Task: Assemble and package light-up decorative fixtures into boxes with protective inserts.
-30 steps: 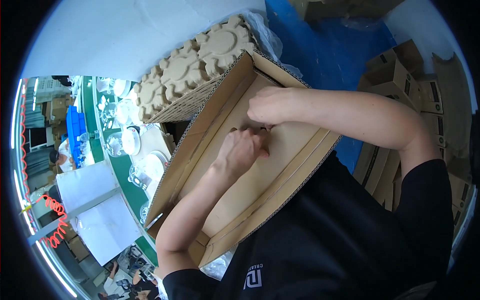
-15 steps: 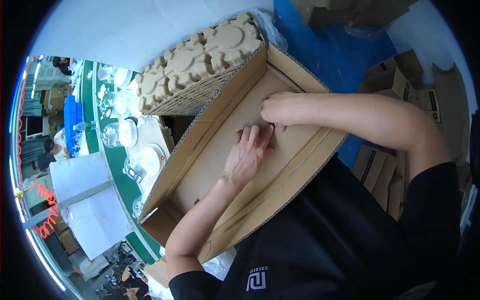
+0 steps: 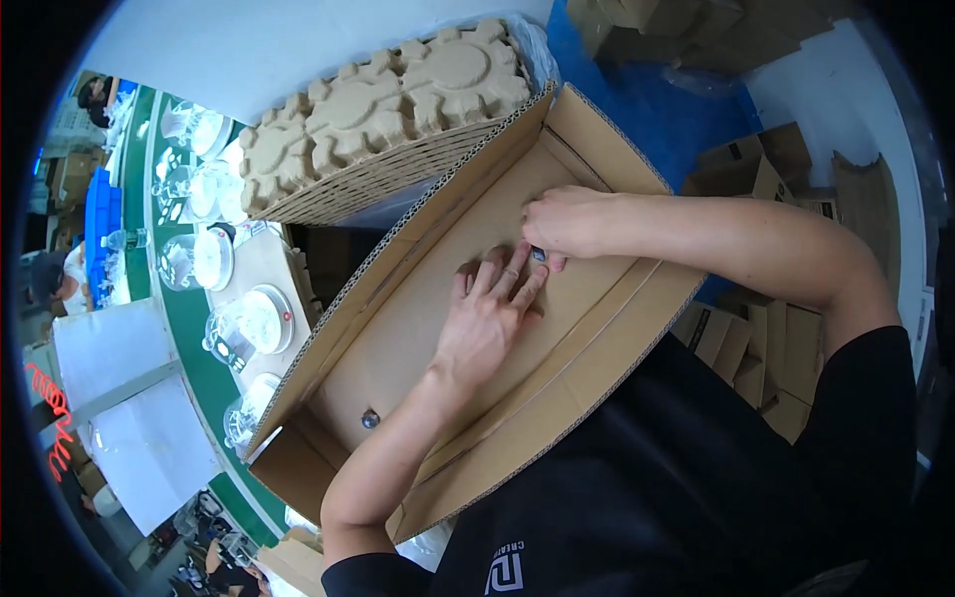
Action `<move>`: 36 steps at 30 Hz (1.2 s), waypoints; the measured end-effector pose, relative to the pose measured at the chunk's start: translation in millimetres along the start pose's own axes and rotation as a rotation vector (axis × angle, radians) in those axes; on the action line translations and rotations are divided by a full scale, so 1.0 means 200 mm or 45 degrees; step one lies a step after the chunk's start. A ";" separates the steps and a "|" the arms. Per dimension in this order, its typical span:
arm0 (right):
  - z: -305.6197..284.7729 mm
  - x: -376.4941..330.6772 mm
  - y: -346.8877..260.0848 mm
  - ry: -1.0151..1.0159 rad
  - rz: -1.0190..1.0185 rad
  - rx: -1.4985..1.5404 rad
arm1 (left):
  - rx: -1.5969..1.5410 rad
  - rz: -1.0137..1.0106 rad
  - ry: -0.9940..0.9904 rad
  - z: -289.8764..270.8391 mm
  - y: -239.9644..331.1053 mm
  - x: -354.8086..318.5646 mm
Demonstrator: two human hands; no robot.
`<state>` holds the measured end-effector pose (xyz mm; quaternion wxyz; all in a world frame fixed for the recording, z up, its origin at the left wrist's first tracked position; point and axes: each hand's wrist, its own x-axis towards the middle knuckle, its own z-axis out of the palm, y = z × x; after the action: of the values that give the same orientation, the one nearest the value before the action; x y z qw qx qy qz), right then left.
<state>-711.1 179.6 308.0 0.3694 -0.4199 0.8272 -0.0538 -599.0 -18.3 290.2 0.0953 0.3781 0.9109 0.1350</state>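
Note:
An open, shallow cardboard box [image 3: 358, 289] lies tilted across my front, and both my hands reach inside it. My right hand [image 3: 572, 224] is closed, its fingers curled down against the box's bottom. Under its fingertips shows a small dark, shiny thing [image 3: 538, 253]; its kind is too small to tell, and the curled fingers hide part of the spot. Just to the left, my left hand [image 3: 487, 318] rests with fingers spread on the brown cardboard, fingertips close to the dark thing. A small round dark spot or piece [image 3: 370, 419] shows on the bottom near my left forearm.
Stacked moulded pulp trays [image 3: 398, 104] stand behind the box. Left of it, a green-edged worktable [image 3: 184, 348] carries clear domes on white bases [image 3: 267, 316]. Cardboard boxes [image 3: 771, 338] sit at the right on a blue floor [image 3: 647, 109]. Other people are at the far left.
My left hand's fingers have drawn slightly back and spread, uncovering the small dark thing. The round spot near my left forearm now shows more fully. The whole view has shifted a little.

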 end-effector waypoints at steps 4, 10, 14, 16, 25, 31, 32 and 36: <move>-0.04 0.01 -0.04 -0.101 0.025 0.051 | -0.019 -0.014 0.006 0.01 0.00 0.02; 0.15 0.08 0.00 0.011 0.063 -0.115 | 0.040 -0.051 -0.085 0.04 0.00 0.08; 0.18 0.11 0.02 -0.018 -0.009 -0.092 | 0.149 0.036 -0.107 0.02 -0.02 0.01; 0.13 0.10 -0.01 -0.073 -0.018 -0.077 | 0.057 0.116 -0.123 -0.07 -0.09 -0.12; -0.12 0.03 -0.15 -0.103 0.004 -0.264 | -0.147 -0.542 -0.299 -0.30 -0.24 -0.74; -0.07 0.11 -0.13 -0.116 -0.022 -0.083 | -0.188 -0.544 -0.070 -0.23 -0.17 -0.69; -0.08 0.11 -0.14 -0.148 0.050 0.054 | -0.211 -0.501 0.005 -0.19 -0.18 -0.69; -0.11 0.09 -0.14 -0.162 0.022 0.032 | -0.292 -0.522 0.170 -0.08 -0.17 -0.64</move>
<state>-714.2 143.7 324.9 0.4271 -0.4105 0.8049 -0.0342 -537.4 -135.2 303.2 0.1027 0.1622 0.9516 0.2400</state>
